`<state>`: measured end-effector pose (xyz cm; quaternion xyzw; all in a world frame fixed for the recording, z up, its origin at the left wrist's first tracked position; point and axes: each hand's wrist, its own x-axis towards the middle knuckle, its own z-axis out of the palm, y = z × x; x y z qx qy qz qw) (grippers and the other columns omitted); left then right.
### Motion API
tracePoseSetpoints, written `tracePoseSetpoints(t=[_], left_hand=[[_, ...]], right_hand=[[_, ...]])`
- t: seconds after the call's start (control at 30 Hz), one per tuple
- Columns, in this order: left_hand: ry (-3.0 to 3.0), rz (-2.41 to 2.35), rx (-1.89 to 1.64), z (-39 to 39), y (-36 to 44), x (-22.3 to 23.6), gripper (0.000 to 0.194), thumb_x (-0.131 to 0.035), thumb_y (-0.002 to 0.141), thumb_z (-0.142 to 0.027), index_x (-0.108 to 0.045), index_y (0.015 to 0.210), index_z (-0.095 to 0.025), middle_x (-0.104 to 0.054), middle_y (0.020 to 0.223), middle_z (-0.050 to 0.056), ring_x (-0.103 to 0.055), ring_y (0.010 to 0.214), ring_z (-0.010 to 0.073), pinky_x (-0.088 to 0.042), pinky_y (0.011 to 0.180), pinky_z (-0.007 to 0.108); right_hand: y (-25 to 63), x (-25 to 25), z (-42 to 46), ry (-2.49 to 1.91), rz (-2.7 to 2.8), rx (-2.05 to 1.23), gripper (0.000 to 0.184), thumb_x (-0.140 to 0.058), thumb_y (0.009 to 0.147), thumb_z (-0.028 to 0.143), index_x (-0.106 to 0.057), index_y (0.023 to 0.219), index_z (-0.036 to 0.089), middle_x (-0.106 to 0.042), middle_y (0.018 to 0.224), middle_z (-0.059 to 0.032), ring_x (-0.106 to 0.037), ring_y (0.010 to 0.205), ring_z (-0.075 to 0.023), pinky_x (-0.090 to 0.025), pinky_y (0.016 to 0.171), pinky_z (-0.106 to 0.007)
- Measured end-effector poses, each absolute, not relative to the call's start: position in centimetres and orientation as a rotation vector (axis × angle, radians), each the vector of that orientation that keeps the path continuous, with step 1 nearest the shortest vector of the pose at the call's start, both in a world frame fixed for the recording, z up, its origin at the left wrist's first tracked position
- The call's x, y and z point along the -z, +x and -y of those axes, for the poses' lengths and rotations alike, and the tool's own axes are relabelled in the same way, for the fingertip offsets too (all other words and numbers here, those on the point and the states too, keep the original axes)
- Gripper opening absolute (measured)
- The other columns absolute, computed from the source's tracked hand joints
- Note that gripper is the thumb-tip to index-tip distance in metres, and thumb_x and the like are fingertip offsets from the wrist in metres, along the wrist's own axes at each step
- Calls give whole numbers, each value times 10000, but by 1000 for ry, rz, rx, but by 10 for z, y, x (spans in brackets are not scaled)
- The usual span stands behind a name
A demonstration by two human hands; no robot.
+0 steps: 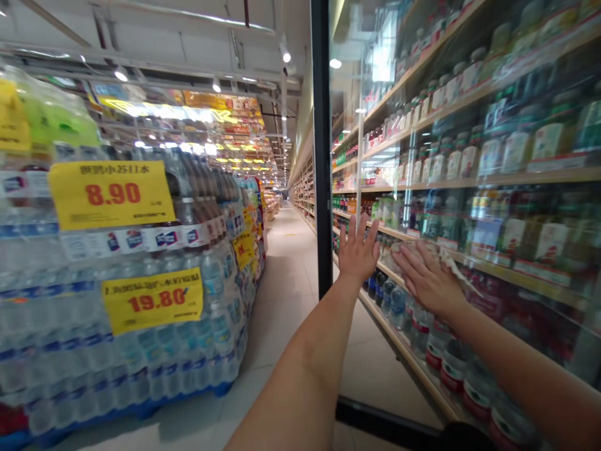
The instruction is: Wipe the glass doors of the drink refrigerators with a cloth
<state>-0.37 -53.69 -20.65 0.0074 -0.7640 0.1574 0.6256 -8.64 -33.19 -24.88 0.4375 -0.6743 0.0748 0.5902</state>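
Note:
My left hand (359, 252) rests with spread fingers on the glass door (399, 144), close to its black frame (322, 150). To the right of it, my right hand (429, 275) presses a pale cloth (453, 266) flat against the same pane. Part of the cloth is hidden under the palm, and its edge sticks out past the fingers on the right. Through and in the glass, shelves (413, 181) with rows of bottled drinks (462, 153) show beyond both hands.
On the left stand stacked packs of bottled water (154, 351) with yellow price signs (113, 194). A tiled aisle (282, 250) runs away between the stack and the door. The door's black bottom rail (375, 421) lies low in front of me.

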Motion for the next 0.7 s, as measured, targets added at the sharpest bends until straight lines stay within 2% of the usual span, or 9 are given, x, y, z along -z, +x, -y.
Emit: tracePoseSetpoints(t=[0.07, 0.1, 0.2, 0.27, 0.33, 0.43, 0.5, 0.63, 0.7], left_hand=[[34, 1767, -372, 536, -3, 207, 606, -504, 1003, -395, -367, 1573, -245, -281, 1664, 74, -130, 1566, 314, -222, 1256, 542], [39, 1774, -375, 535, -2, 207, 607, -505, 1001, -397, -367, 1573, -247, -279, 1665, 74, -133, 1566, 314, -223, 1255, 541], [51, 1787, -375, 534, 0, 207, 596, -494, 1004, -401, -378, 1570, -256, -274, 1667, 66, -133, 1566, 312, -217, 1258, 536], [62, 1799, -373, 533, 1, 207, 602, -496, 1000, -403, -374, 1573, -262, -264, 1671, 59, -126, 1568, 309, -209, 1261, 533], [62, 1816, -377, 533, 1, 207, 632, -524, 984, -398, -361, 1579, -261, -250, 1675, 59, -112, 1569, 309, -200, 1265, 534], [47, 1816, -378, 535, 0, 206, 635, -535, 978, -371, -359, 1579, -262, -252, 1675, 58, -96, 1571, 302, -188, 1270, 530], [36, 1803, -361, 536, -2, 206, 607, -510, 994, -369, -367, 1575, -265, -260, 1672, 57, -91, 1572, 295, -184, 1271, 528], [-4, 1808, -302, 537, -4, 205, 586, -482, 1012, -376, -367, 1575, -257, -263, 1669, 68, -88, 1572, 294, -176, 1271, 532], [-18, 1826, -272, 538, -5, 204, 600, -495, 1006, -354, -351, 1582, -263, -256, 1670, 71, -91, 1572, 293, -170, 1271, 540]], right_hand=[[-86, 239, 335, 1076, 1525, -190, 640, -486, 996, 240, -301, 1608, 221, -402, 1618, -88, -233, 1552, -300, -261, 1253, -532], [-85, 231, 337, 992, 1529, -274, 633, -472, 1003, 258, -297, 1609, 200, -381, 1628, -104, -213, 1556, -315, -256, 1250, -554], [-76, 213, 348, 640, 1617, -537, 642, -439, 1018, 354, -277, 1616, 182, -283, 1665, -135, -169, 1552, -407, -187, 1199, -719], [-67, 221, 358, 623, 1651, -562, 647, -444, 1011, 355, -278, 1617, 200, -269, 1671, -127, -167, 1546, -432, -160, 1175, -765], [-63, 239, 365, 847, 1628, -460, 654, -471, 994, 303, -282, 1616, 228, -301, 1663, -99, -183, 1550, -400, -177, 1208, -717], [-71, 253, 365, 1163, 1513, -353, 679, -484, 975, 221, -270, 1620, 243, -353, 1646, -67, -194, 1562, -317, -241, 1260, -573], [-81, 242, 357, 1126, 1503, -392, 675, -476, 983, 231, -260, 1623, 225, -328, 1656, -80, -152, 1572, -313, -256, 1259, -554], [-83, 212, 345, 659, 1649, -541, 675, -460, 1004, 330, -233, 1630, 214, -246, 1681, -112, -128, 1563, -394, -168, 1211, -713], [-74, 219, 347, 647, 1695, -491, 668, -461, 1003, 317, -242, 1627, 227, -264, 1674, -105, -145, 1561, -391, -147, 1205, -732]])
